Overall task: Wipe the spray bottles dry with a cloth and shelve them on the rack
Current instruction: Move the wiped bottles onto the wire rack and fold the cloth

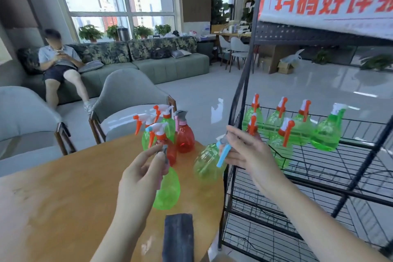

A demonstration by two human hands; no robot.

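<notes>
A person's two hands each lift a green spray bottle by its head above a round wooden desk (63, 187) in a bright lounge. The left hand (140, 174) pinches the grey trigger top of one green bottle (168, 189), whose body hangs below the fingers over the desk, tilted toward the camera. The right hand (244, 151) is clamped on the head of a second green bottle (207, 164) with a light-blue trigger, held out past the desk's right edge, just beside the black wire rack (244, 83). A dark folded cloth (178, 238) lies flat on the desk near its front edge, below both hands and touched by neither. Toward the far side of the desk stands a cluster of unshelved bottles (163, 127): green and red ones with orange-and-white triggers, and one red bottle (185, 136) with a pink-and-grey head. On the rack's wire shelf, green bottles (325, 134) with orange or green-and-white heads sit in two loose rows. A red-and-white banner (327, 0) with Chinese characters hangs across the rack's top. Behind the desk are two grey armchairs (127, 91), and on a long sofa (170, 66) by the windows a seated person (59, 64) looks down at something held in both hands.
</notes>
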